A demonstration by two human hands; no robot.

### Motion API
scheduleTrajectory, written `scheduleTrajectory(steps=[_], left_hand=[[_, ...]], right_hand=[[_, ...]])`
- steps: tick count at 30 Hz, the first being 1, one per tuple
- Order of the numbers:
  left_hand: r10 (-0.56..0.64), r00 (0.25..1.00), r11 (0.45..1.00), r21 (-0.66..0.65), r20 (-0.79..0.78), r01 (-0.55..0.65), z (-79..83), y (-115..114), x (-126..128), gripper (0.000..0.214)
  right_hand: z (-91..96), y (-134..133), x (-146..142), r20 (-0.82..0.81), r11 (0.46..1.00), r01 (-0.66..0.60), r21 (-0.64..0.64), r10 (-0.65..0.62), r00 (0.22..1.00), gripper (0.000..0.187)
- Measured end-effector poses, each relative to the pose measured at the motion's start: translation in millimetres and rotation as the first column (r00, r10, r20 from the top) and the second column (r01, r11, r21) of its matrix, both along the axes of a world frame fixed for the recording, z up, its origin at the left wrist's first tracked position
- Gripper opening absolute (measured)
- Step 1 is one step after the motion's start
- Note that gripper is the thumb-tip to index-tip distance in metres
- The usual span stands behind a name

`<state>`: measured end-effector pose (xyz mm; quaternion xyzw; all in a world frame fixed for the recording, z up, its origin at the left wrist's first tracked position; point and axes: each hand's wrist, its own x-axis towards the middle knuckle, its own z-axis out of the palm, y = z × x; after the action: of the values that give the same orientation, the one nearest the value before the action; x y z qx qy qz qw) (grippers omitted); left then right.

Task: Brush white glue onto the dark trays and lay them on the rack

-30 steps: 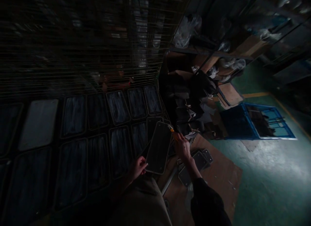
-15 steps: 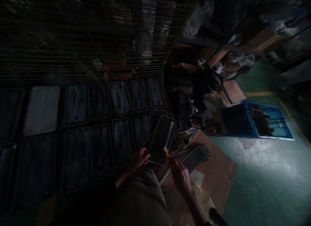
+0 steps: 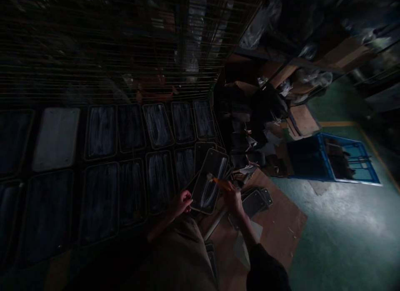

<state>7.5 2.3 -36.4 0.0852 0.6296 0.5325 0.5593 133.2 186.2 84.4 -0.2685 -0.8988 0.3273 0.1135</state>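
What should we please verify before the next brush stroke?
1. Grip of the left hand at the lower left edge of the panel: ok.
2. Right hand holding the brush: ok.
3. Bristles over the panel's face: ok.
4. Pale streaks across the whole panel: not ok, its upper left looks dark.
5. Load on the bristles: cannot tell, too dim.

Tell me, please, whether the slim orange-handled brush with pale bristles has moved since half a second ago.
Yes: judged against the blue rectangular crate on the right, the orange-handled brush has moved up the picture, with its tip slightly left. The crate is fixed.
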Motion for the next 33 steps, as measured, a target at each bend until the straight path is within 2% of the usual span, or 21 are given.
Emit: scheduleTrajectory(steps=[2, 5, 9, 12, 15, 19, 22, 25, 27, 29, 31, 33], left_hand=[[0.004, 1.000, 1.000, 0.003, 0.008, -0.004, 0.1, 0, 0, 0.022], [0.018, 1.000, 1.000, 0.002, 0.024, -0.018, 0.4, -1, 0, 0.023], [0.030, 0.999, 1.000, 0.001, 0.030, -0.030, 0.4, -1, 0, 0.022], [0.042, 0.998, 0.999, -0.001, 0.038, -0.042, -0.7, -1, 0, 0.021], [0.047, 0.998, 0.999, 0.004, 0.049, -0.047, -2.4, -1, 0, 0.021], [0.039, 0.997, 0.999, -0.006, 0.063, -0.039, -2.6, -1, -2, 0.022], [0.016, 0.997, 1.000, -0.005, 0.070, -0.015, -0.2, -2, -4, 0.021], [0.015, 0.997, 1.000, 0.005, 0.080, -0.015, 2.8, -2, -6, 0.020], [0.013, 0.996, 1.000, -0.003, 0.083, -0.013, 4.5, -2, -7, 0.020], [-0.014, 0.997, 1.000, -0.011, 0.073, 0.015, 6.1, -2, -7, 0.018], [-0.025, 0.999, 0.999, -0.024, 0.041, 0.026, 7.6, -1, -7, 0.017], [-0.007, 1.000, 1.000, -0.029, 0.014, 0.008, 8.7, -1, -6, 0.018]], right_hand=[[1.3, 22, -18, -0.051, 0.995, 0.042, 0.090, -0.038, 0.998, 0.030], [5.0, 41, -42, -0.076, 0.981, 0.070, 0.179, -0.057, 0.995, 0.031], [2.6, 48, -64, 0.002, 0.963, 0.025, 0.269, -0.026, 1.000, 0.031], [-3.4, 41, -64, 0.099, 0.953, -0.062, 0.296, 0.034, 0.995, 0.034], [-5.7, 22, -48, 0.167, 0.955, -0.171, 0.244, 0.132, 0.977, 0.039], [-1.5, -22, -12, 0.202, 0.961, -0.256, 0.104, 0.231, 0.952, 0.039], [1.4, -56, 17, 0.182, 0.970, -0.222, -0.097, 0.236, 0.954, 0.036], [-0.2, -71, 37, 0.150, 0.952, -0.143, -0.271, 0.189, 0.970, 0.031], [-3.6, -66, 42, 0.137, 0.945, -0.081, -0.318, 0.131, 0.982, 0.028], [-6.4, -47, 38, 0.125, 0.955, -0.010, -0.295, 0.049, 0.991, 0.027], [-6.3, -21, 29, 0.095, 0.980, 0.050, -0.195, -0.032, 0.995, 0.028], [-2.5, 6, 15, 0.051, 0.996, 0.082, -0.041, -0.080, 0.995, 0.030]])
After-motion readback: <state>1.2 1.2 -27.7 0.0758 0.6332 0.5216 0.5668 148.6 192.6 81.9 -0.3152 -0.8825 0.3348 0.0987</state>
